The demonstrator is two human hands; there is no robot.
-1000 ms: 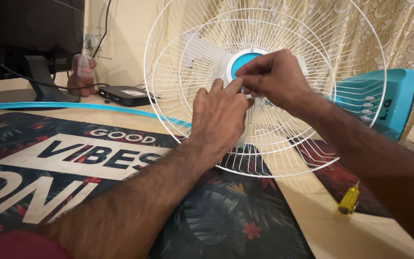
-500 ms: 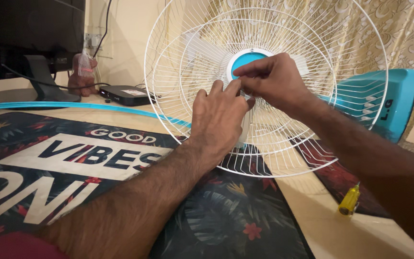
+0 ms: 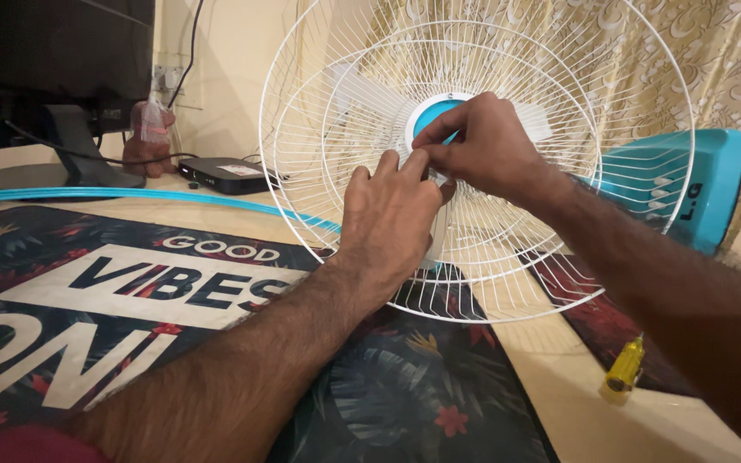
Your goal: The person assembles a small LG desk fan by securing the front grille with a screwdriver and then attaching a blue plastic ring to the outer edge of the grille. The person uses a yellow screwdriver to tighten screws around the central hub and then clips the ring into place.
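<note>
Far off to the left a dark monitor on its stand (image 3: 53,129) sits on the table, with a clear plastic bottle (image 3: 152,120) and a small black box (image 3: 225,173) behind a long turquoise hoop (image 3: 130,194) that lies flat across the tabletop. Nearer, a dark floral mat with big white lettering (image 3: 130,283) covers most of the surface. Over it the left hand (image 3: 390,214) reaches up and forward to the white wire fan guard (image 3: 473,163), which stands nearly upright on its edge, its face turned towards the person and its centre straight ahead of both hands. That hand is loosely curled, fingertips pressed to the wires just below and left of the turquoise hub (image 3: 436,116); whether it pinches anything small there, I cannot tell. The right hand (image 3: 484,146) comes in from the right and sits a touch higher and closer to the hub, fingers bunched tight with thumb and forefinger meeting at the same spot, the two hands touching. It looks pinched on something small at the wires, but the thing itself is hidden. Behind the guard, on the right, lies a turquoise fan body (image 3: 696,184) before a patterned curtain (image 3: 731,60), and a yellow-handled screwdriver (image 3: 624,369) rests on the bare table by the right forearm.
</note>
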